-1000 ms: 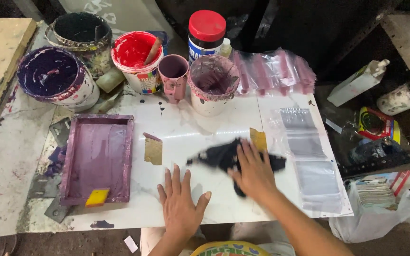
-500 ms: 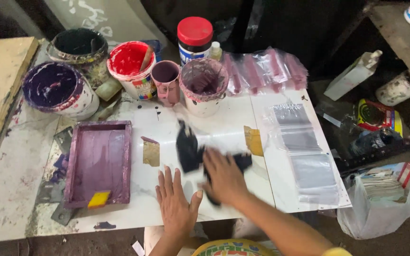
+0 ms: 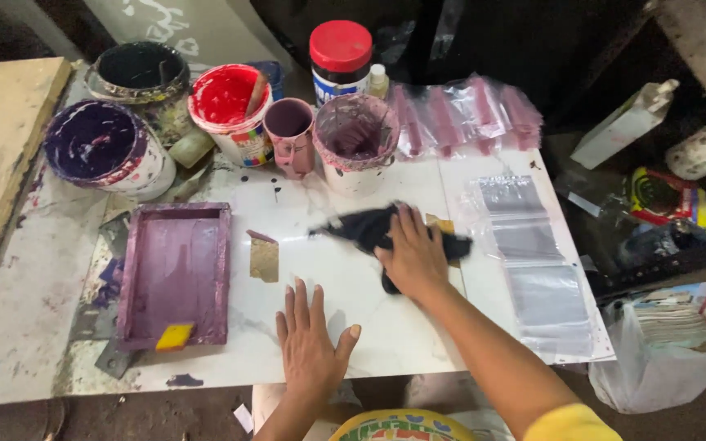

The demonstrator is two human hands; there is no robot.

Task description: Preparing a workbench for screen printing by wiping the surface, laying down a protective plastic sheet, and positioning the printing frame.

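My right hand (image 3: pixel 413 255) presses a dark cloth (image 3: pixel 368 228) flat against the white tabletop (image 3: pixel 312 237), palm down on it. My left hand (image 3: pixel 310 339) rests flat and spread on the table near its front edge, holding nothing. A small brown card (image 3: pixel 264 258) lies just left of the cloth. Another tan piece (image 3: pixel 441 224) peeks out from under the cloth by my right hand.
A purple-stained rectangular frame (image 3: pixel 175 273) with a yellow tab (image 3: pixel 175 336) lies at left. Paint tubs stand behind: dark purple (image 3: pixel 101 149), black (image 3: pixel 139 76), red (image 3: pixel 226 104), a pink mug (image 3: pixel 289 135), a purple-smeared tub (image 3: pixel 355 135), a red-lidded jar (image 3: pixel 341 57). Clear plastic bags (image 3: pixel 533 261) lie right.
My right hand has swept the dark cloth left across the table and then back right. My left hand stayed flat near the front edge.
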